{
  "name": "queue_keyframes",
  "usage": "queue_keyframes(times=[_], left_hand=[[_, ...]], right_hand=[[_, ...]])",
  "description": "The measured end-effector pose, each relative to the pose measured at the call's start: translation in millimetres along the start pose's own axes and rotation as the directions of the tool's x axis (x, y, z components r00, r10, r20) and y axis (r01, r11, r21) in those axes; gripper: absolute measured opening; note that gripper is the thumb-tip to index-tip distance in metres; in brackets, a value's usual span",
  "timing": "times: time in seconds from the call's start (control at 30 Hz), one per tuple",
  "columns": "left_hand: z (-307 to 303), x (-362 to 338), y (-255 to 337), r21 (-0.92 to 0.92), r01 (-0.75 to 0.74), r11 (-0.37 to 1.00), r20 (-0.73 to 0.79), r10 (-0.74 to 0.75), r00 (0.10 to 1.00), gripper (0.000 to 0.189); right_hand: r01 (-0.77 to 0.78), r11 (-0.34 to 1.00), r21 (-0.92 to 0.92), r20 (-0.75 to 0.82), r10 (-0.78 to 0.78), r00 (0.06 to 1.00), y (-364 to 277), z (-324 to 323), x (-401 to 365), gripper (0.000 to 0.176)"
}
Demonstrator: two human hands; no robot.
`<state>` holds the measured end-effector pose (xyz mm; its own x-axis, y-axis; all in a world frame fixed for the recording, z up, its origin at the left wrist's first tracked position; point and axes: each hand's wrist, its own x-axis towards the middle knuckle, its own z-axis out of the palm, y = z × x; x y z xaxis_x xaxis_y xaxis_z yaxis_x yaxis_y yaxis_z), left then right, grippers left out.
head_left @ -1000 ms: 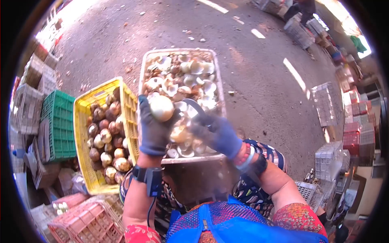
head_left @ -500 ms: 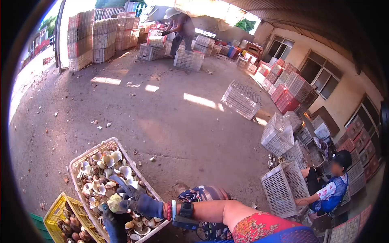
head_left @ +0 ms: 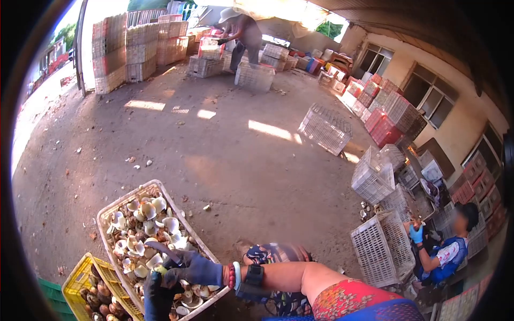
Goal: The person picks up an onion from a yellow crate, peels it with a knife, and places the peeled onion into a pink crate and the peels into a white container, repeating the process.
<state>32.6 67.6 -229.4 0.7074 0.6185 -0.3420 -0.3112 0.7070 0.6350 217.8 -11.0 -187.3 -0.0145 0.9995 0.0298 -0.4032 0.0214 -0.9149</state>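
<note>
My left hand [head_left: 156, 298], in a dark blue glove, is closed round a small pale greenish, roundish piece [head_left: 158, 270], mostly hidden by the fingers. My right hand [head_left: 190, 268], gloved too, is closed on a dark curved tool [head_left: 161, 250] and presses close to the same piece. Under both hands lies a pale plastic crate [head_left: 110, 249] full of broken white and brown shells [head_left: 140, 214]. Beside it, at the lower left, a yellow crate [head_left: 75, 278] holds several round brown shells [head_left: 101, 299].
A green crate [head_left: 52, 291] edges the lower left. On the right, a person in blue [head_left: 448, 262] sits by white crates [head_left: 375, 249]. Another person [head_left: 247, 40] bends over crates at the back. Stacked crates [head_left: 110, 53] stand back left; shell scraps dot the floor.
My hands have drawn closer together round the pale piece, now more covered. The seated person's gloved hand has risen from the crate. The whole view has shifted slightly.
</note>
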Motion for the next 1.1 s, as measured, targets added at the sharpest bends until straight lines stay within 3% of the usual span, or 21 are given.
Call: queue_keyframes(times=[0.03, 0.07, 0.1, 0.13, 0.17, 0.2, 0.23, 0.27, 0.37, 0.4, 0.43, 0.47, 0.53, 0.6, 0.63, 0.73, 0.83, 1.1], left_hand=[[5, -3, 0, 0.131, -0.035, 0.991, 0.011, 0.034, 0.999, 0.039], [6, -8, 4, -0.036, 0.011, 0.999, 0.066, -0.008, 0.998, 0.034], [17, -12, 11, 0.396, -0.206, 0.895, 0.166, 0.151, 0.975, 0.032], [28, -17, 18, 0.875, -0.361, 0.322, 0.263, 0.311, 0.913, 0.031], [39, -23, 25, 0.938, -0.304, -0.166, 0.346, 0.454, 0.821, 0.031], [41, -23, 32, 0.895, -0.126, -0.428, 0.321, 0.42, 0.849, 0.03], [44, -25, 34, 0.931, -0.248, -0.269, 0.355, 0.504, 0.787, 0.031], [64, -32, 46, 0.914, -0.16, -0.373, 0.332, 0.462, 0.822, 0.029], [28, -18, 43, 0.923, -0.383, -0.041, 0.362, 0.427, 0.829, 0.05], [24, -15, 37, 0.676, -0.381, 0.63, 0.223, 0.318, 0.922, 0.055], [26, -13, 35, 0.077, -0.201, 0.976, 0.076, 0.196, 0.978, 0.06], [28, -16, 35, 0.1, -0.216, 0.971, 0.078, 0.209, 0.975, 0.058], [38, -23, 38, 0.138, -0.234, 0.962, 0.09, 0.223, 0.971, 0.056], [47, -24, 42, 0.27, -0.202, 0.942, 0.048, 0.196, 0.979, 0.06], [49, -23, 41, 0.324, -0.169, 0.931, 0.015, 0.174, 0.985, 0.06], [54, -22, 39, 0.419, -0.081, 0.904, -0.086, 0.128, 0.988, 0.062], [60, -25, 42, 0.454, -0.05, 0.89, -0.115, 0.114, 0.987, 0.063], [38, -22, 25, 0.405, -0.069, 0.912, -0.098, 0.119, 0.988, 0.061]], right_hand=[[0.052, 0.998, 0.027, 0.044, -0.053, 0.998, -3, -2, 0, 0.042], [0.054, 0.997, 0.057, 0.064, -0.057, 0.996, -4, -3, 2, 0.038], [0.005, 0.997, 0.077, 0.011, -0.006, 1.0, -10, -6, 0, 0.034], [-0.062, 0.993, 0.104, -0.051, 0.068, 0.996, -15, -10, -1, 0.03], [-0.142, 0.978, 0.152, -0.12, 0.161, 0.98, -20, -15, -1, 0.027], [-0.216, 0.955, 0.205, -0.178, 0.254, 0.951, -25, -18, 0, 0.024], [-0.274, 0.929, 0.249, -0.213, 0.329, 0.92, -28, -20, 5, 0.022], [-0.318, 0.911, 0.263, -0.219, 0.377, 0.9, -32, -20, 8, 0.021], [-0.423, 0.891, 0.166, -0.179, 0.449, 0.876, -53, -9, 4, 0.021], [-0.418, 0.903, 0.097, -0.157, 0.428, 0.89, -47, -10, 3, 0.022], [-0.244, 0.95, -0.192, -0.192, 0.208, 0.959, -43, -3, 4, 0.022], [-0.055, 0.882, -0.469, -0.164, -0.025, 0.986, -42, 5, 5, 0.023], [0.152, 0.605, -0.782, -0.029, -0.279, 0.96, -34, 7, 1, 0.024], [0.211, 0.372, -0.904, 0.078, -0.34, 0.937, -23, 0, -2, 0.024], [0.142, 0.373, -0.917, 0.033, -0.285, 0.958, -24, 3, -5, 0.024], [0.159, 0.152, -0.976, 0.111, -0.286, 0.952, -23, 4, -8, 0.031], [0.251, 0.079, -0.965, 0.206, -0.371, 0.905, -21, 2, -6, 0.036], [0.245, 0.004, -0.969, 0.229, -0.347, 0.91, -11, 2, -5, 0.044]])
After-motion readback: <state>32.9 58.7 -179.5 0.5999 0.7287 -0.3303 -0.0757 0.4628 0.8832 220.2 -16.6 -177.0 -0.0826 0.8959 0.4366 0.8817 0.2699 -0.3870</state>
